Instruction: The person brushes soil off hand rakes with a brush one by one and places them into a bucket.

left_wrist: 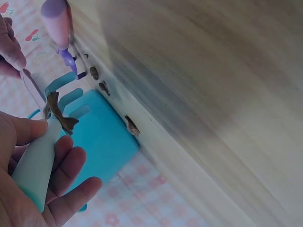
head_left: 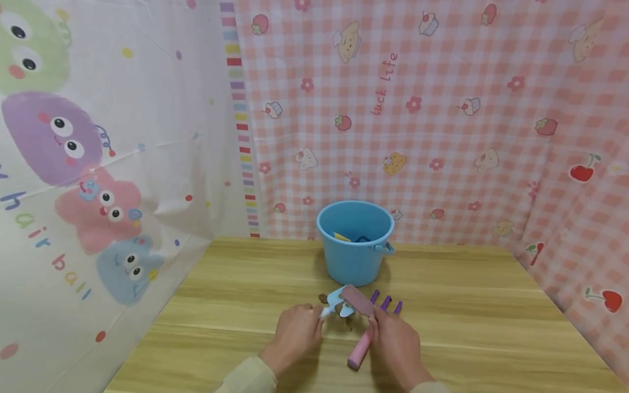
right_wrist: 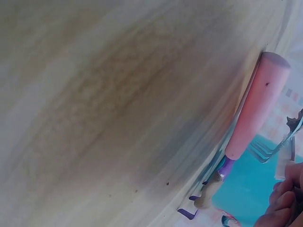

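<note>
The left hand (head_left: 297,334) holds a small light-blue rake (left_wrist: 35,163) above the tabletop (head_left: 221,333), its thumb and fingers clamped on the pale handle. A brown, crumpled scrap (left_wrist: 61,116) sits on the base of the rake's curved tines. The fingers of the right hand (head_left: 397,341) pinch a flat mauve tool (head_left: 357,300), whose blade reaches across to the rake's head; whether the two touch cannot be told.

Beneath the right hand, a purple rake (head_left: 361,349) with a pink handle lies on the tabletop, handle end toward the person. Several brown bits (left_wrist: 94,73) lie near it. Just beyond stands a blue bucket (head_left: 354,265), upright, with a yellow piece (head_left: 342,237) and something dark inside. Behind it hangs a pink checked cloth (head_left: 442,136); a white cloth (head_left: 162,125) printed with cartoon figures covers the left side.
</note>
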`<move>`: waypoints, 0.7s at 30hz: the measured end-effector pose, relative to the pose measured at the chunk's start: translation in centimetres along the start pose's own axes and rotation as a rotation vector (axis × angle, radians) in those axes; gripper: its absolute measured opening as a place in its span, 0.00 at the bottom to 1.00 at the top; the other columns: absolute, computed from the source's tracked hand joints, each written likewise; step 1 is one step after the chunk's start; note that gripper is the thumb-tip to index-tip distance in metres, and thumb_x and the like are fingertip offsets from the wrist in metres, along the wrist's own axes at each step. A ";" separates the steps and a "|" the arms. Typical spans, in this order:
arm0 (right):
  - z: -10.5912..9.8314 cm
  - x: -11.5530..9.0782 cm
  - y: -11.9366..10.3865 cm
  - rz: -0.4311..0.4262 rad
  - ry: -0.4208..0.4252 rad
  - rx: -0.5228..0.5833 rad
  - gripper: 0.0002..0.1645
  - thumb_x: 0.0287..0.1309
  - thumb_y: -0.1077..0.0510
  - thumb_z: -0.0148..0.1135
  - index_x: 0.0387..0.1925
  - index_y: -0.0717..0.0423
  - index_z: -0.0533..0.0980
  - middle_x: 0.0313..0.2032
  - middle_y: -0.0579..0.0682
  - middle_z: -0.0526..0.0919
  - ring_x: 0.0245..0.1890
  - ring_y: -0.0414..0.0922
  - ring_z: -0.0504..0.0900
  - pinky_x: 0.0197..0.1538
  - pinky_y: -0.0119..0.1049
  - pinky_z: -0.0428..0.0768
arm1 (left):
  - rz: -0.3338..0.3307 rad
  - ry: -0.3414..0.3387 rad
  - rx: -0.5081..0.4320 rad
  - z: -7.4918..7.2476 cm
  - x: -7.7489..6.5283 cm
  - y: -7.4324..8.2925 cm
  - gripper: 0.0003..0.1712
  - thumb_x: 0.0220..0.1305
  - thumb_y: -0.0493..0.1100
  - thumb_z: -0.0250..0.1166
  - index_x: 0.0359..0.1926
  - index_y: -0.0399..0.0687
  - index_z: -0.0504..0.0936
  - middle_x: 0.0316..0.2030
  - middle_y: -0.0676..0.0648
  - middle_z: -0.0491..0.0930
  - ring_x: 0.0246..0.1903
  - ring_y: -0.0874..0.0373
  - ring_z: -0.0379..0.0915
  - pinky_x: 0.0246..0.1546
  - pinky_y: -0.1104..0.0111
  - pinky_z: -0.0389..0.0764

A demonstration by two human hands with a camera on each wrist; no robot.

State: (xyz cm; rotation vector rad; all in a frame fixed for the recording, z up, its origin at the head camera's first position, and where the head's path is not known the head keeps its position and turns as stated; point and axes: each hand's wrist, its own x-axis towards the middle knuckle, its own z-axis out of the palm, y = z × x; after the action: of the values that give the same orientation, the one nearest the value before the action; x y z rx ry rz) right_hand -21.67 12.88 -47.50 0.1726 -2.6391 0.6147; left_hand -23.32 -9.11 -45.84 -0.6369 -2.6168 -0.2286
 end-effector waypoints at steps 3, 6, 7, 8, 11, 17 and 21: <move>0.0 0.2 -0.1 0.006 -0.018 -0.027 0.18 0.64 0.55 0.63 0.53 0.57 0.80 0.39 0.57 0.86 0.32 0.59 0.84 0.30 0.53 0.79 | -0.001 0.001 0.003 0.1 0.0 -0.1 0.08 0.58 0.43 0.68 0.27 0.49 0.76 0.18 0.52 0.71 0.17 0.57 0.70 0.15 0.66 0.68; 0.0 0.3 -0.3 0.010 -0.033 -0.049 0.18 0.64 0.55 0.63 0.53 0.56 0.80 0.36 0.57 0.85 0.30 0.59 0.84 0.28 0.53 0.78 | -0.005 0.003 0.010 0.2 -0.1 -0.2 0.08 0.58 0.43 0.68 0.28 0.49 0.77 0.18 0.52 0.71 0.17 0.57 0.70 0.15 0.66 0.68; 0.0 0.4 -0.3 0.007 -0.035 -0.054 0.18 0.64 0.55 0.63 0.53 0.56 0.80 0.36 0.57 0.85 0.29 0.59 0.84 0.27 0.53 0.78 | -0.007 0.004 0.012 0.2 -0.2 -0.2 0.08 0.58 0.43 0.68 0.28 0.49 0.77 0.18 0.52 0.71 0.17 0.57 0.70 0.15 0.66 0.68; 0.0 0.4 -0.2 0.009 -0.036 -0.057 0.17 0.64 0.55 0.63 0.52 0.56 0.80 0.35 0.57 0.84 0.29 0.59 0.83 0.27 0.53 0.78 | -0.009 0.003 0.014 0.2 -0.2 -0.3 0.08 0.58 0.43 0.68 0.28 0.50 0.77 0.18 0.52 0.71 0.17 0.57 0.70 0.15 0.66 0.68; -0.1 0.6 -0.1 0.034 -0.045 -0.050 0.16 0.64 0.55 0.63 0.52 0.56 0.81 0.34 0.57 0.84 0.29 0.59 0.83 0.27 0.53 0.78 | -0.015 0.002 0.013 0.2 -0.3 -0.3 0.09 0.58 0.44 0.68 0.27 0.50 0.77 0.18 0.53 0.70 0.17 0.57 0.70 0.15 0.66 0.68; -0.6 0.8 0.2 0.075 -0.058 -0.032 0.18 0.66 0.55 0.62 0.54 0.58 0.80 0.40 0.59 0.85 0.33 0.61 0.84 0.30 0.55 0.79 | -0.028 -0.004 -0.006 0.0 -0.3 -0.5 0.08 0.59 0.43 0.68 0.27 0.50 0.77 0.17 0.53 0.70 0.17 0.57 0.70 0.16 0.66 0.67; -0.8 0.6 -0.4 0.040 -0.021 0.032 0.17 0.65 0.55 0.62 0.53 0.57 0.80 0.38 0.60 0.85 0.31 0.61 0.84 0.29 0.56 0.78 | -0.038 -0.001 -0.013 0.0 -0.1 -0.8 0.07 0.59 0.42 0.68 0.26 0.49 0.78 0.17 0.52 0.72 0.18 0.57 0.71 0.16 0.66 0.68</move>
State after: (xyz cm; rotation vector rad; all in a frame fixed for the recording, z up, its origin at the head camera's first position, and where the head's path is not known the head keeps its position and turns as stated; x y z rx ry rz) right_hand -21.86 12.84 -46.43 0.1367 -2.6603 0.6724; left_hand -23.60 -9.81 -45.96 -0.5928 -2.6315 -0.2578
